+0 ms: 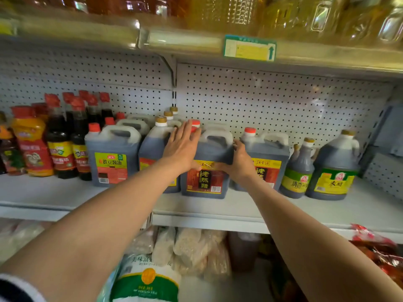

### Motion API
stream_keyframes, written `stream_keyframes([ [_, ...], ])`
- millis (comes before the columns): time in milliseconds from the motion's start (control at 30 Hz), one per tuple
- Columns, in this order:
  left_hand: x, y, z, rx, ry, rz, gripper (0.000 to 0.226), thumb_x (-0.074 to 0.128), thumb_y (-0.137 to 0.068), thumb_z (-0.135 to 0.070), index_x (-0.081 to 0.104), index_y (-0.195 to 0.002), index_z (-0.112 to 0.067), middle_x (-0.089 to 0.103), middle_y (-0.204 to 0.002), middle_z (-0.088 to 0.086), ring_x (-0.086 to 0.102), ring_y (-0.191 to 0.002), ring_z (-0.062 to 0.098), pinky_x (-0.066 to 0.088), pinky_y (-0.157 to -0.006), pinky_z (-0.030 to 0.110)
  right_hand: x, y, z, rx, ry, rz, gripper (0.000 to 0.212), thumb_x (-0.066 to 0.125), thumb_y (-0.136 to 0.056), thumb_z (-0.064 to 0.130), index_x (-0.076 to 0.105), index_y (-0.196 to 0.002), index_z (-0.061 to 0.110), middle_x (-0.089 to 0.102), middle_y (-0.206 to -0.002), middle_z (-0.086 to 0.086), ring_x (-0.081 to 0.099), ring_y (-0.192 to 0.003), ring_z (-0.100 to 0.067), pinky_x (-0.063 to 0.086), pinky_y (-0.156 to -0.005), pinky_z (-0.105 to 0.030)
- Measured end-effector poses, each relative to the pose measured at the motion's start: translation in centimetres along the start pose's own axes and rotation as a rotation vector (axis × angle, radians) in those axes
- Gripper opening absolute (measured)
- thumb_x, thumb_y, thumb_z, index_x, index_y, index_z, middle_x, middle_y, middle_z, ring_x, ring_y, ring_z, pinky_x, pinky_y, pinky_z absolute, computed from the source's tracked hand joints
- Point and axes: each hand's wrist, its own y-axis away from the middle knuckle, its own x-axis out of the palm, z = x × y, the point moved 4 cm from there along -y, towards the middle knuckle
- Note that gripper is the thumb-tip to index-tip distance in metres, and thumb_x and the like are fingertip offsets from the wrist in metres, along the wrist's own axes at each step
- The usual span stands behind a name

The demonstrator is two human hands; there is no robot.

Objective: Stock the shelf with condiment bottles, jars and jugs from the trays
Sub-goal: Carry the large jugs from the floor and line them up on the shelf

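A dark vinegar jug (206, 182) with a red and yellow label and a red cap stands on the white middle shelf (218, 211). My left hand (182, 147) lies flat with straight fingers against the jug's upper left side. My right hand (238, 160) holds the jug's right side, thumb across the front label and fingers behind the edge. A matching jug (267, 158) stands just to its right. No tray is in view.
Soy sauce jugs (112, 158) and red-capped bottles (62, 147) fill the shelf's left part. Two green-labelled vinegar jugs (333, 171) stand at the right. Oil bottles (283, 14) sit on the shelf above. Bagged goods (192, 249) and a rice bag (146, 282) lie below.
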Motion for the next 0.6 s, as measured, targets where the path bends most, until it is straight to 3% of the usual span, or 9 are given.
stream_keyframes([
  [67, 0.2, 1.5, 0.8, -0.020, 0.054, 0.005, 0.131, 0.082, -0.069, -0.057, -0.006, -0.158, -0.017, -0.016, -0.164, 0.015, -0.010, -0.152, 0.031, 0.001, -0.123, 0.044, -0.1, 1.5, 0.0, 0.015, -0.009, -0.027, 0.083, 0.086, -0.076, 0.028, 0.037, -0.141, 0.013, 0.057, -0.135, -0.005, 0.056, -0.122, -0.026, 0.041, -0.083, -0.025],
  [233, 0.9, 6.0, 3.0, -0.071, 0.239, 0.021, 0.124, 0.083, -0.068, -0.055, 0.007, -0.159, -0.020, -0.004, -0.166, 0.011, 0.005, -0.151, 0.033, 0.019, -0.119, 0.045, 0.7, 5.4, 0.9, 0.089, 0.123, -0.034, 0.078, 0.084, -0.075, 0.033, 0.041, -0.138, 0.015, 0.058, -0.133, -0.007, 0.057, -0.118, -0.030, 0.050, -0.089, -0.040],
  [400, 3.1, 12.2, 5.2, -0.101, 0.359, 0.068, 0.102, 0.084, -0.067, -0.053, 0.033, -0.148, -0.018, 0.027, -0.154, 0.012, 0.028, -0.141, 0.034, 0.036, -0.110, 0.045, 3.6, 11.1, 2.1, 0.146, 0.297, 0.094, 0.086, 0.082, -0.079, 0.038, 0.034, -0.143, 0.008, 0.053, -0.139, -0.017, 0.051, -0.126, -0.037, 0.044, -0.095, -0.040],
  [533, 5.3, 17.6, 7.6, -0.112, 0.454, 0.133, 0.087, 0.085, -0.071, -0.045, 0.041, -0.141, -0.021, 0.036, -0.140, 0.010, 0.032, -0.134, 0.032, 0.042, -0.103, 0.046, 7.0, 16.2, 3.2, 0.200, 0.345, 0.189, 0.094, 0.082, -0.080, 0.038, 0.026, -0.151, 0.014, 0.046, -0.149, -0.014, 0.048, -0.132, -0.034, 0.043, -0.104, -0.040],
  [600, 6.7, 20.1, 8.8, -0.120, 0.490, 0.178, 0.081, 0.086, -0.071, -0.041, 0.044, -0.138, -0.023, 0.036, -0.136, 0.009, 0.034, -0.131, 0.031, 0.043, -0.101, 0.043, 8.6, 18.6, 3.6, 0.244, 0.347, 0.230, 0.091, 0.082, -0.080, 0.037, 0.027, -0.150, 0.020, 0.048, -0.148, -0.012, 0.052, -0.129, -0.033, 0.048, -0.101, -0.041],
])
